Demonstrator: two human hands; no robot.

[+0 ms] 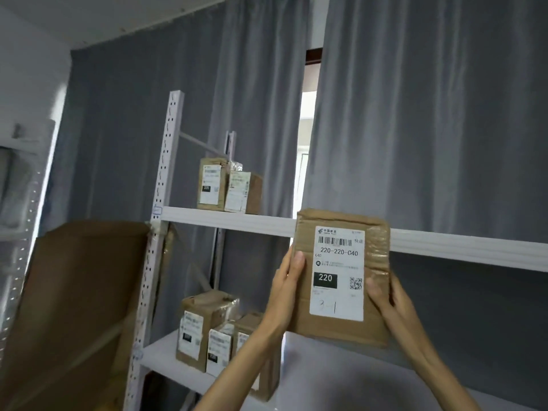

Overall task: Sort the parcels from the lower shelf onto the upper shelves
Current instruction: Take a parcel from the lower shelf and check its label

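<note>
Toward the upper shelf's (pixel 225 222) left end stand two labelled parcels (pixel 228 189); further right, we hold a cardboard parcel (pixel 341 277) upright before its front edge, left hand (pixel 286 287) and right hand (pixel 385 295) gripping its side edges, thumbs on the face. It looks light and stiff, tape slippery; side edges serve best.

Only two forearms and hands of the person show, entering from the bottom edge of the frame. Both forearms are bare, with no sleeve reaching into view. The left hand (pixel 286 287), just left of centre, wears no glove, ring or watch; its nails are short and unpainted. The right hand (pixel 385 295), right of centre, is likewise bare, the wrist without band or bracelet.
</note>
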